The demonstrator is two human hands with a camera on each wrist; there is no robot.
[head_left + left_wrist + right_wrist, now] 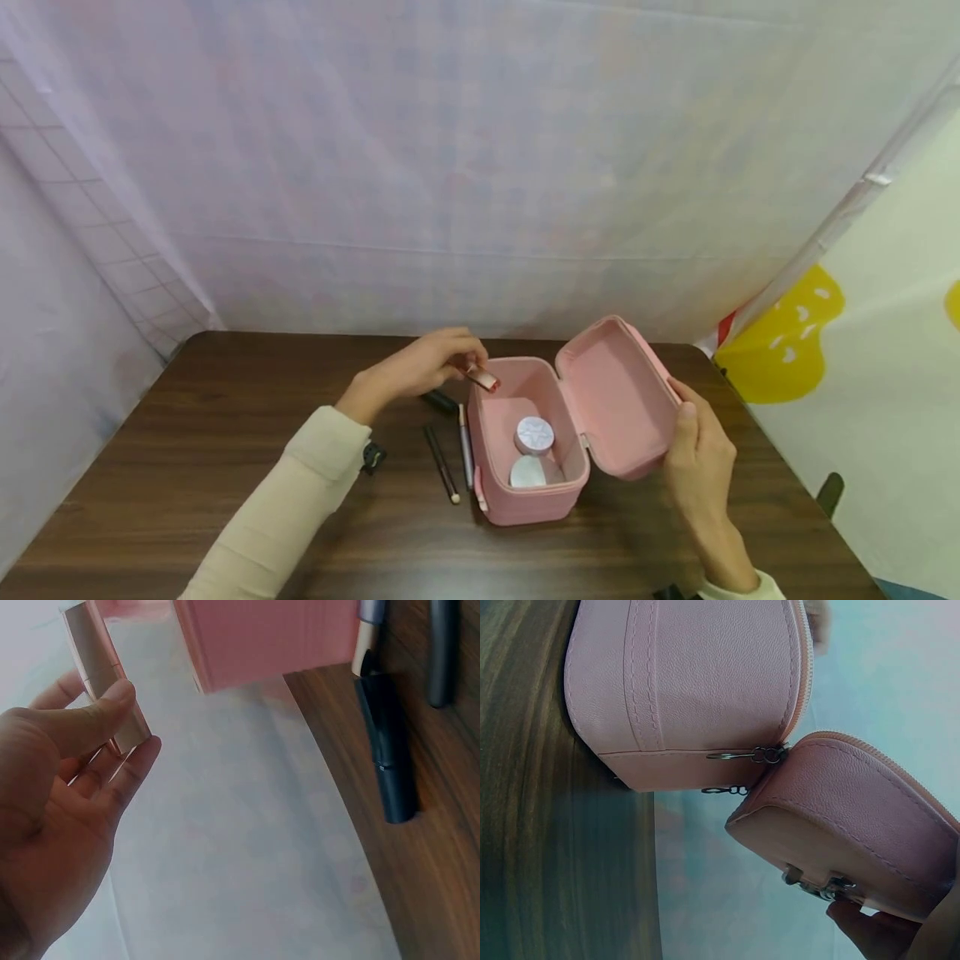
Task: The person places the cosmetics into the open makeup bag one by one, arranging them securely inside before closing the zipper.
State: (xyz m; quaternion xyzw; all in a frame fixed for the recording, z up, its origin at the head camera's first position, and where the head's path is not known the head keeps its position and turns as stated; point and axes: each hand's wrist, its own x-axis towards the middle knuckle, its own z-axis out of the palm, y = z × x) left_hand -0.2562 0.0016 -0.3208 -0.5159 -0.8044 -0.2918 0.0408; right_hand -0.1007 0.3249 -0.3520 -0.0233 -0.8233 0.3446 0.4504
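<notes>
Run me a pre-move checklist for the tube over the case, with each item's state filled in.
1. Grip on the tube: ok; the left hand pinches it between thumb and fingers.
2. Lid held open: ok; the right hand grips its edge.
3. Room in the case: ok; bare floor shows beyond the two round containers.
4. Tube's height above the rim: cannot tell from these angles.
5. Table left of the case free of loose items: not ok; brush, silver stick and black tube lie there.
</notes>
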